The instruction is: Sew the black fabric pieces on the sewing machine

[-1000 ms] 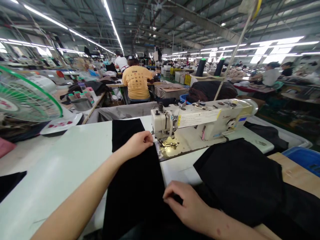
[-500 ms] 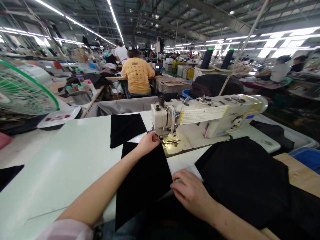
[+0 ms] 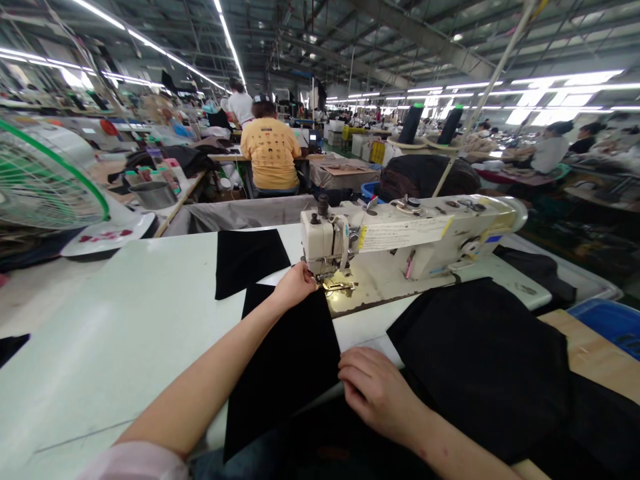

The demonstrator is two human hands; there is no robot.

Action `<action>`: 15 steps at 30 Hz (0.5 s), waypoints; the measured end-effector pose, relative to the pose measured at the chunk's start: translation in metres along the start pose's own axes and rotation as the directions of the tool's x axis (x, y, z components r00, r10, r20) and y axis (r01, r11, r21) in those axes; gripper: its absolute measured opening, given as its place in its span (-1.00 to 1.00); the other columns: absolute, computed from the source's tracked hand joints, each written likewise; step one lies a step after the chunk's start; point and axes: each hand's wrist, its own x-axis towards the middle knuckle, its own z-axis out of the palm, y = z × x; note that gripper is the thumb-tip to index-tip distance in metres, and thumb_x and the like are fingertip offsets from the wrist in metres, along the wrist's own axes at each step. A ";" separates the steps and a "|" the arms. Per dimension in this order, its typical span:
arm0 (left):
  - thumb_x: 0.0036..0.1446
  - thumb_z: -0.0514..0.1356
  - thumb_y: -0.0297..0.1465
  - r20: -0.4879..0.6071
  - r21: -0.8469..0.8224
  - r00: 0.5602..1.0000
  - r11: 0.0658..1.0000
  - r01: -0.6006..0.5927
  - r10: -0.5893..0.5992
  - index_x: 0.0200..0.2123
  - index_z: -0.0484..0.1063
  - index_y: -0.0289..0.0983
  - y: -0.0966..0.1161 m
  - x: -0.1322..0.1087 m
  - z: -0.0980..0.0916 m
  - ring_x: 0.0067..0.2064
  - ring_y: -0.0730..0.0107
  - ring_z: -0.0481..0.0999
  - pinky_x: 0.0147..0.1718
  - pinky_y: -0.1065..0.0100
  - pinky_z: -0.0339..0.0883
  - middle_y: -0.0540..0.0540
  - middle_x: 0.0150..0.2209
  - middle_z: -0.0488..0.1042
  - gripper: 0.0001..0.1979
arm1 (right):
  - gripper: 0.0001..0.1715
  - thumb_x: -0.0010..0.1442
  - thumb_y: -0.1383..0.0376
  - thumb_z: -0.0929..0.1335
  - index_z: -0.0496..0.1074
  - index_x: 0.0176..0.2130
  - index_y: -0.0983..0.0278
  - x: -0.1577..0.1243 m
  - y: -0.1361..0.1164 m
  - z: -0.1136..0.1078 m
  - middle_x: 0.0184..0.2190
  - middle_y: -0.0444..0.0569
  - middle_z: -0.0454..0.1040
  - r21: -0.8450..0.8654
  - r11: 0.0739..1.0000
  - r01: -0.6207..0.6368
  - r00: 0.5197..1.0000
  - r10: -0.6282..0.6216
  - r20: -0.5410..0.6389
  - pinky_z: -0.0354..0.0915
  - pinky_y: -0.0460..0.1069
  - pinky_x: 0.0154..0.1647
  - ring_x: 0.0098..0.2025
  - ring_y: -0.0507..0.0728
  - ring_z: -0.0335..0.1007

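A black fabric piece [image 3: 290, 360] lies in front of the sewing machine [image 3: 325, 247] and hangs over the table's near edge. My left hand [image 3: 296, 285] pinches its far corner, close beside the presser foot and the lit needle plate [image 3: 340, 288]. At the fabric's right edge, my right hand [image 3: 377, 387] is closed, its fingertips on the cloth; the thumb is partly hidden. Another black fabric piece [image 3: 250, 260] rests flat behind my left wrist. Larger black fabric [image 3: 485, 353] is spread to the right of my right hand.
The pale tabletop [image 3: 140, 320] extends to the left. A fan with a green rim [image 3: 65, 167] and a metal bowl [image 3: 154, 195] are at the far left. Thread cones [image 3: 411, 125] stand behind the machine. A person in a yellow shirt [image 3: 270, 153] sits ahead. A blue bin [image 3: 607, 327] is at right.
My right hand's fingers have drawn closer together at the fabric's right edge. My left hand stays at the corner by the presser foot. The view has shifted slightly.
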 end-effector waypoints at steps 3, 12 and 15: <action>-0.05 0.26 -0.54 -0.023 0.087 1.000 0.996 0.006 -0.004 -0.32 0.39 -0.28 0.008 -0.004 -0.003 -0.39 0.28 0.48 -0.37 0.34 0.29 -0.04 -0.44 0.49 -0.82 | -0.74 0.20 0.53 0.27 0.46 -0.21 0.26 -0.001 0.001 -0.001 -0.19 0.06 0.55 -0.006 1.000 0.013 1.000 -0.013 -0.011 0.44 0.12 -0.05 -0.09 0.21 0.48; 0.15 0.24 -0.42 0.282 0.271 0.869 0.834 -0.480 0.408 -0.16 0.46 -0.22 0.031 -0.144 0.004 -0.04 0.08 0.50 -0.06 0.14 0.39 -0.15 -0.09 0.54 -0.83 | -0.69 0.25 0.49 0.28 0.48 -0.04 0.32 -0.003 0.000 -0.014 -0.05 0.13 0.56 -0.029 0.998 0.058 0.993 -0.054 0.105 0.43 0.14 0.09 0.01 0.23 0.46; 0.19 0.18 -0.49 0.311 0.288 0.736 0.679 -0.675 0.601 0.11 0.39 -0.25 0.016 -0.171 0.010 0.11 0.07 0.47 0.07 0.09 0.40 -0.19 0.10 0.52 -0.60 | -0.69 0.26 0.47 0.29 0.48 -0.02 0.32 0.007 0.006 -0.014 -0.04 0.12 0.55 -0.031 0.999 0.041 0.993 -0.037 0.110 0.41 0.13 0.11 0.02 0.22 0.44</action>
